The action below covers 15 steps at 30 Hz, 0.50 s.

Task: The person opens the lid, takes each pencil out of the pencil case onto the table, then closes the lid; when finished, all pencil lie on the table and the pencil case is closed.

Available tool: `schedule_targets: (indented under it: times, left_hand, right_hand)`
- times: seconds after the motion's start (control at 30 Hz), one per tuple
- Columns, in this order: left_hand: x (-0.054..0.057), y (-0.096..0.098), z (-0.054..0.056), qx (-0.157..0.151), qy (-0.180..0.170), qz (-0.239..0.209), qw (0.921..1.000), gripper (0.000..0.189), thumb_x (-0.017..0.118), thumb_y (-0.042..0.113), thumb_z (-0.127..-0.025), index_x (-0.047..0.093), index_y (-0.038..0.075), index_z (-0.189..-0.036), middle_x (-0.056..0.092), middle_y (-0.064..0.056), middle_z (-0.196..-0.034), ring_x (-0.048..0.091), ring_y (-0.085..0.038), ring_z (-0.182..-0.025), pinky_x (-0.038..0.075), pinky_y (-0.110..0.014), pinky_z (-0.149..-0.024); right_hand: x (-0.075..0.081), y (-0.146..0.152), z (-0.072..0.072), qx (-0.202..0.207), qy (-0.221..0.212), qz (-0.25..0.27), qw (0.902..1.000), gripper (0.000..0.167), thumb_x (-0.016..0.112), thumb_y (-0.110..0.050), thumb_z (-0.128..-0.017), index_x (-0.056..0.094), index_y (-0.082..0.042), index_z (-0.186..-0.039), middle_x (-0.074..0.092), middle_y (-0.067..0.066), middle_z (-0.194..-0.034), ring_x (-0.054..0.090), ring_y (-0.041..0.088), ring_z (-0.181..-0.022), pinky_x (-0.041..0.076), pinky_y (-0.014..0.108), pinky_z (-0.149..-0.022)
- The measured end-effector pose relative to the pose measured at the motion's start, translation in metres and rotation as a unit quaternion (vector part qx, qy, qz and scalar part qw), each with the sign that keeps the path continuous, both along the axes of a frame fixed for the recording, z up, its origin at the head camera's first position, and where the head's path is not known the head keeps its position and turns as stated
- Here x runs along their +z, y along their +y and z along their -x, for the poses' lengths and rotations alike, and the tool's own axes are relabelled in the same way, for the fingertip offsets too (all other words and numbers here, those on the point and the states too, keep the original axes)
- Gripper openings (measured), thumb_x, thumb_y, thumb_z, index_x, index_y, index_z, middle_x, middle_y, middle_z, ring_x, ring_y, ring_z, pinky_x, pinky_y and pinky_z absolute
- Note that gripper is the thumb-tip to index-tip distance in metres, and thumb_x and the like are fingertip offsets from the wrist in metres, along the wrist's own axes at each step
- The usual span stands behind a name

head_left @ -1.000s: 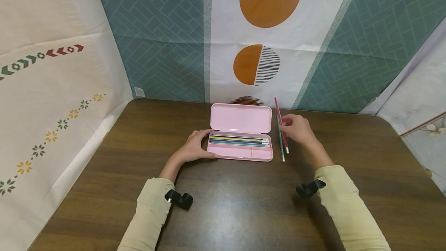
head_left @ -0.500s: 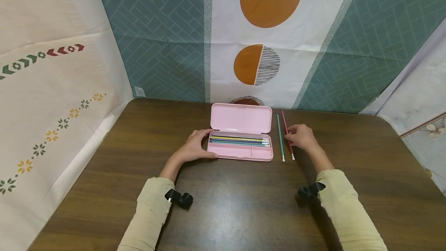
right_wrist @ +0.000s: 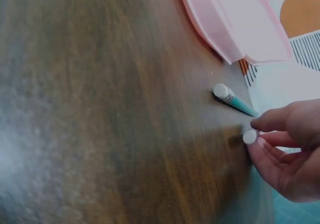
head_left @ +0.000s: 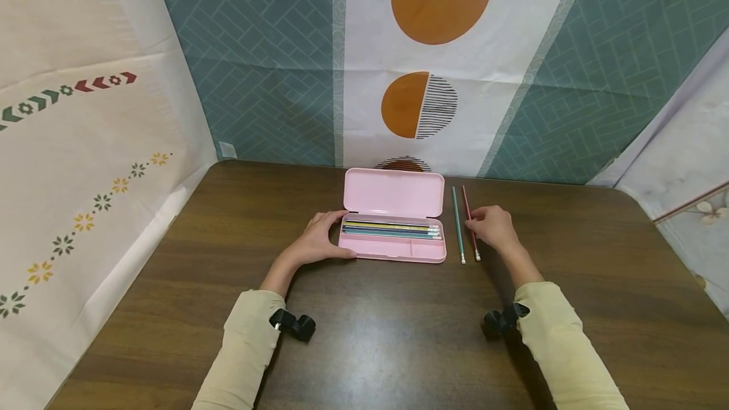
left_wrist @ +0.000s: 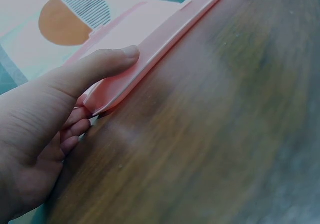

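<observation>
A pink pencil case (head_left: 373, 247) lies with its lid (head_left: 393, 192) raised, several pencils (head_left: 392, 231) in its long back compartment. My left hand (head_left: 312, 244) grips the case's left end; in the left wrist view the thumb lies over the front wall and the fingers are around the end. Right of the case, my right hand (head_left: 494, 228) pinches a red pencil (head_left: 465, 200), its white eraser end toward me. Between that pencil and the case lies a teal pencil (head_left: 458, 228), roughly parallel and apart from both. The right wrist view shows its eraser end too.
Everything rests on a brown wooden table (head_left: 364, 334). A patterned cloth (head_left: 273, 68) hangs just behind the table's far edge, and another cloth (head_left: 85, 163) hangs along the left side. Black wrist cameras (head_left: 293, 325) sit on both forearms.
My right hand has moved slightly right and toward me, bringing the red pencil off its crossing with the teal one to lie beside it. The left hand and case have stayed still.
</observation>
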State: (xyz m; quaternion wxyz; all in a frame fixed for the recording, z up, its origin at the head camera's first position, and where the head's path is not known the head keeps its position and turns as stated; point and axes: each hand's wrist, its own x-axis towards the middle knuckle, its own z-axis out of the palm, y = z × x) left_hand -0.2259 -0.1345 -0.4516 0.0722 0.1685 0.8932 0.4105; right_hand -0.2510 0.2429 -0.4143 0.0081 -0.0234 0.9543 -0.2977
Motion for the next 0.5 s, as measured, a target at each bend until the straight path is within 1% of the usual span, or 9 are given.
schedule_targets:
  times: [0.07, 0.17, 0.33, 0.4, 0.5]
  left_hand:
    - [0.0000, 0.0001, -0.0002, 0.001, -0.002, 0.000, 1.0000, 0.096, 0.086, 0.038, -0.066, 0.041, 0.009, -0.146, 0.047, -0.011, -0.138, 0.035, -0.027, -0.124, 0.033, -0.050, -0.101]
    - [0.0005, -0.0001, -0.0006, 0.001, -0.005, -0.002, 1.0000, 0.096, 0.086, 0.038, -0.066, 0.041, 0.009, -0.146, 0.046, -0.012, -0.139, 0.035, -0.028, -0.124, 0.033, -0.051, -0.101]
    - [0.0009, -0.0002, -0.0006, 0.000, -0.002, -0.002, 1.0000, 0.096, 0.086, 0.039, -0.066, 0.041, 0.008, -0.145, 0.046, -0.012, -0.139, 0.034, -0.028, -0.125, 0.033, -0.051, -0.101]
    - [0.0009, -0.0002, -0.0003, -0.001, 0.000, -0.003, 1.0000, 0.096, 0.086, 0.039, -0.066, 0.042, 0.008, -0.145, 0.046, -0.012, -0.139, 0.034, -0.028, -0.125, 0.033, -0.051, -0.101]
    - [0.0008, -0.0001, -0.0002, -0.001, 0.000, -0.004, 1.0000, 0.096, 0.086, 0.038, -0.066, 0.042, 0.008, -0.145, 0.046, -0.012, -0.140, 0.034, -0.028, -0.125, 0.033, -0.051, -0.101]
  right_hand:
    - [0.0001, -0.0006, -0.0008, -0.004, -0.005, 0.002, 1.0000, 0.029, 0.063, -0.008, -0.088, 0.064, 0.016, -0.104, 0.069, 0.024, -0.088, 0.068, 0.024, -0.061, 0.050, 0.027, -0.058]
    - [0.0001, -0.0015, -0.0016, -0.008, -0.010, 0.002, 0.9999, 0.029, 0.063, -0.008, -0.089, 0.064, 0.016, -0.105, 0.069, 0.025, -0.090, 0.068, 0.026, -0.063, 0.053, 0.031, -0.060]
    - [0.0008, -0.0034, -0.0030, -0.014, 0.003, -0.025, 0.9996, 0.030, 0.063, -0.012, -0.089, 0.067, 0.013, -0.105, 0.070, 0.022, -0.090, 0.066, 0.035, -0.080, 0.050, 0.042, -0.072]
    - [0.0010, -0.0042, -0.0034, -0.017, 0.006, -0.031, 0.9993, 0.030, 0.063, -0.012, -0.088, 0.067, 0.012, -0.105, 0.070, 0.021, -0.090, 0.063, 0.037, -0.084, 0.048, 0.045, -0.074]
    - [0.0013, -0.0055, -0.0039, -0.021, -0.001, -0.023, 0.9995, 0.030, 0.062, -0.011, -0.089, 0.067, 0.013, -0.105, 0.070, 0.022, -0.090, 0.066, 0.035, -0.081, 0.050, 0.044, -0.073]
